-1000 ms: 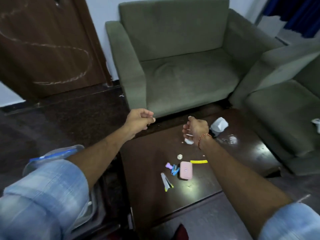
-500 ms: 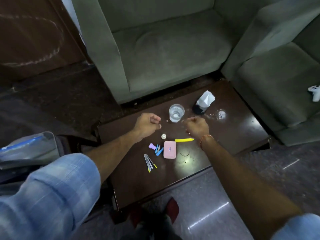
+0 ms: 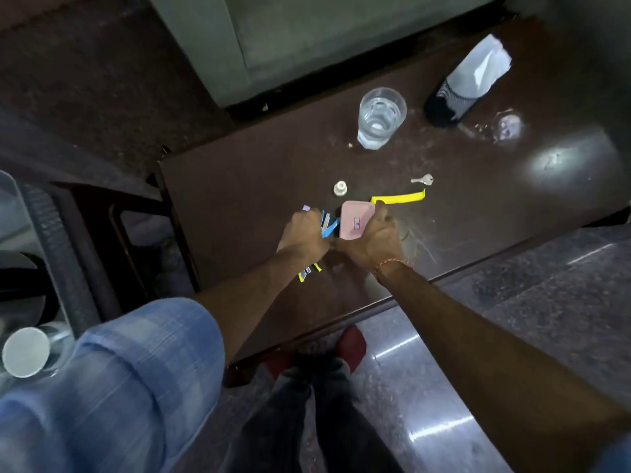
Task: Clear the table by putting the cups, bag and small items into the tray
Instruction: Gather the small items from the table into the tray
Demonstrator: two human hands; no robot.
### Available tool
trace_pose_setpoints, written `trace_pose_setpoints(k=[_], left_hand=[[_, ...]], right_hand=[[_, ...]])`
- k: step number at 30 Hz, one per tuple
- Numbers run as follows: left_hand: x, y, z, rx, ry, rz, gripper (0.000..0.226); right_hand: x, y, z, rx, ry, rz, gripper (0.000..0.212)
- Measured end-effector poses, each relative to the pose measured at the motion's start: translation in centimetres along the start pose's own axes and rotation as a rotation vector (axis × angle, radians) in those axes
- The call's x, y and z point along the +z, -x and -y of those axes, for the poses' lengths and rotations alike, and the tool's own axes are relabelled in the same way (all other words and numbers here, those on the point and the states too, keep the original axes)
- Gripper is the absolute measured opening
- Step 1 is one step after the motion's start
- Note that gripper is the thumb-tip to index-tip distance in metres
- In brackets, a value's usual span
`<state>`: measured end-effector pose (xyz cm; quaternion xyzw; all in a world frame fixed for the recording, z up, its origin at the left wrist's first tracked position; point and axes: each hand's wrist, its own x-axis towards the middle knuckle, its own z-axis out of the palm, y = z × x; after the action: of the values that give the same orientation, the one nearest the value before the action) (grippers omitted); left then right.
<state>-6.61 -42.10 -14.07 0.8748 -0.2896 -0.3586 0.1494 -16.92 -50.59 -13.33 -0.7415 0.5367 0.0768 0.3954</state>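
On the dark brown table (image 3: 259, 172), my right hand (image 3: 374, 238) closes around a small pink case (image 3: 355, 221). My left hand (image 3: 302, 233) is beside it, curled over blue clips (image 3: 328, 227) with a purple piece (image 3: 306, 208) at its knuckles. Yellow-tipped strips (image 3: 307, 273) poke out below my left wrist. A yellow strip (image 3: 399, 198), a small white cap (image 3: 340, 188) and a silver key (image 3: 422, 180) lie just beyond. A clear cup (image 3: 380, 117) and a black-and-white bag (image 3: 467, 83) stand at the far side. The tray (image 3: 51, 233) is at the left.
A green sofa (image 3: 307, 29) stands behind the table. A crumpled clear wrapper (image 3: 508, 126) lies at the far right of the table. A white cup (image 3: 25, 351) sits in the tray area at the lower left. My feet in red shoes (image 3: 351, 343) stand on the polished floor.
The view tilted down and drew closer. Both hands dropped from mid-table onto the small items; my right hand took hold of the pink case, and my left closed over the clips.
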Motion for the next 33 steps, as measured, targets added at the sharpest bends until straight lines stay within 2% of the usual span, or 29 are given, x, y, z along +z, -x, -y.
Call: trace_pose_setpoints(k=[7,12,16,26,33], left_hand=[[2.6,-1.3,0.5,-0.008,-0.087,-0.132,0.038],[2.5,-1.1,0.5,-0.032,-0.054,-0.121,0.032],[0.9,-0.5,0.1,-0.085,0.027,-0.123,0.034],[-8.3,2.3,-0.4,-0.010,0.045,-0.266,0.025],[-16.2,3.6,4.8,-0.027,-0.040,-0.349,0.029]], right_hand=[[2.0,-1.3,-0.9,-0.017,-0.010,-0.049,0.099],[1.9,-0.8,-0.8,-0.033,-0.090,-0.080,0.102],[0.9,-0.2,0.3,-0.069,-0.076,-0.126,0.092],[-3.0,2.2,6.6,-0.232,0.039,-0.225,0.099],[-0.8,4.6,13.2,-0.409,0.088,-0.201,0.090]])
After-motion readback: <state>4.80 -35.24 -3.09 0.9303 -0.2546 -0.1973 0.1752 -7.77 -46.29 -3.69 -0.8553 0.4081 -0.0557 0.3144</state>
